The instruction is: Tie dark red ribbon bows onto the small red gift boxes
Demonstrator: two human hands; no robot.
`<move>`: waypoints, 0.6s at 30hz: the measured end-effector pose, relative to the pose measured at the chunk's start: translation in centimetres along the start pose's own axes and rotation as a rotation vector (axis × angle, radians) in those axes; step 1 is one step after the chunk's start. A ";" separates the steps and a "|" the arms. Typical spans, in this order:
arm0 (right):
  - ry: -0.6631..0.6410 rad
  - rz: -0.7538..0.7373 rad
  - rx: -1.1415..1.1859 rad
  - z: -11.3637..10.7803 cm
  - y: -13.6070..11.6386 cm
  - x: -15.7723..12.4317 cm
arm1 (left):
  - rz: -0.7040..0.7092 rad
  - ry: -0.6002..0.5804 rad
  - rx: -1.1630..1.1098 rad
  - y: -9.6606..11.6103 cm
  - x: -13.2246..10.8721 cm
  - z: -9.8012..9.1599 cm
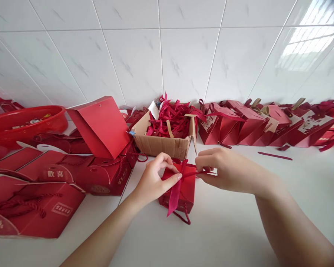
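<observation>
A small red gift box stands on the white table in front of me, a twisted dark-red cord hanging at its near side. Crimson ribbon lies over its top, one wide tail draped down the front. My left hand is at the box's left edge, thumb and fingers pinching the ribbon near the middle of the top. To the right of the box, my right hand is closed on a ribbon end drawn out sideways. Its fingertips partly hide that end.
Behind the box is a cardboard carton full of ribbons. Red boxes and a red basin crowd the left. A row of red bags lines the tiled wall at right; a ribbon strip lies before it.
</observation>
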State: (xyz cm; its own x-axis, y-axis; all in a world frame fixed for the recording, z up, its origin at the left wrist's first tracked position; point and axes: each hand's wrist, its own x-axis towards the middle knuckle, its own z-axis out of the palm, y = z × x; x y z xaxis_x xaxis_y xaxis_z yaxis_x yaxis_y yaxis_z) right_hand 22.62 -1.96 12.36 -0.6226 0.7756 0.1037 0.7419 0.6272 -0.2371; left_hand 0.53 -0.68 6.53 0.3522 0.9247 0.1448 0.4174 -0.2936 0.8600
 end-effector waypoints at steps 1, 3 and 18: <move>0.001 -0.002 0.004 -0.1 0.0 -0.1 | 0.000 0.003 0.020 -0.1 0.0 0.0; -0.002 -0.007 0.014 -0.3 0.0 -0.2 | 0.001 0.012 0.045 -0.2 0.1 0.0; -0.275 0.040 0.073 -0.4 -0.3 -1.5 | -0.020 0.000 -0.074 -0.4 0.2 -0.1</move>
State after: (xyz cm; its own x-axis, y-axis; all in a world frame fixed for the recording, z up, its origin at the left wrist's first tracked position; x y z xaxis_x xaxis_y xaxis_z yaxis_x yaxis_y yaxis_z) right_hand 23.45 -3.28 12.66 -0.6449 0.7450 -0.1703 0.7534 0.5823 -0.3057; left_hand 0.36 -0.36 6.29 0.3448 0.9300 0.1272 0.3617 -0.2566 0.8963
